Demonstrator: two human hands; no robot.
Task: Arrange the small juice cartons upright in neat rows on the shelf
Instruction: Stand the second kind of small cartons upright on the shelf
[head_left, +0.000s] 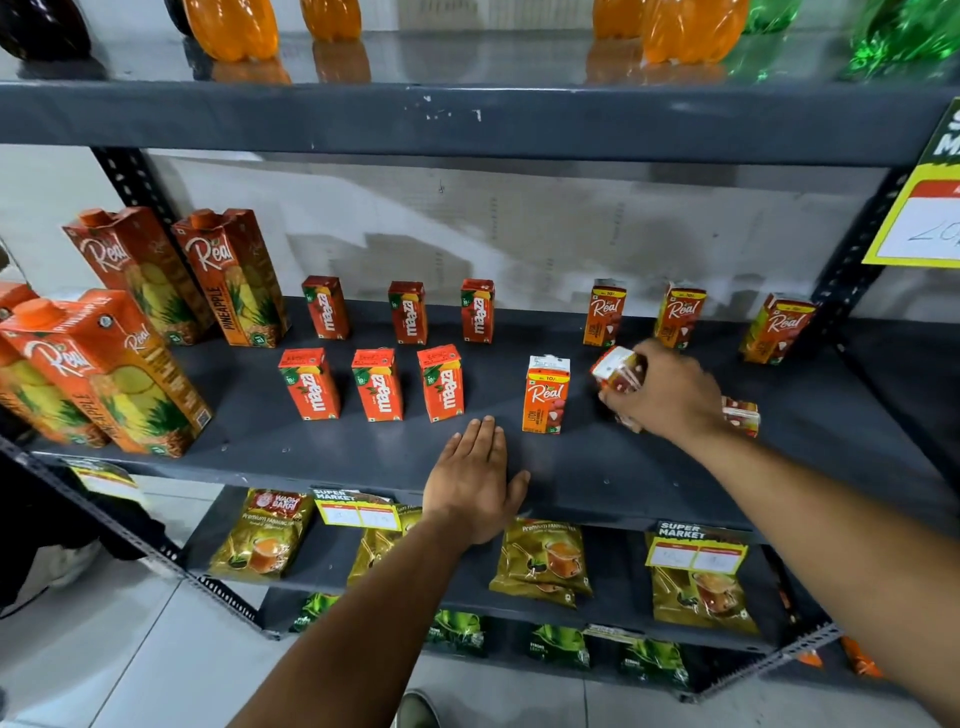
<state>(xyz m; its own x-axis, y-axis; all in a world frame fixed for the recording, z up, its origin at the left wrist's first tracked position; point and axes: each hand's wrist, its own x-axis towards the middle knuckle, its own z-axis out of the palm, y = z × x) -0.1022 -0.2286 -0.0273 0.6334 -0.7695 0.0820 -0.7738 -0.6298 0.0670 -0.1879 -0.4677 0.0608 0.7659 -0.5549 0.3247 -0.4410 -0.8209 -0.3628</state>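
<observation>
Your left hand (475, 475) lies flat, palm down, on the front edge of the dark grey shelf (311, 457), fingers straight and close together, holding nothing. Your right hand (662, 395) is further in and to the right, fingers wrapped around a tilted small Real carton (615, 370), its white end pointing left; another small carton (742, 414) lies on its side just behind your wrist. Front row, upright: three Maaza cartons (377, 384) spaced apart, then one Real litchi carton (545, 395) just left of your right hand. Back row, upright: three more Maaza cartons (408, 313), then three Real cartons (680, 316), well apart. At far left stand tall Real pineapple cartons (234, 278). Above, orange soft-drink bottles (234, 28) and green ones (904, 36). Below, tea pouches (262, 538).
</observation>
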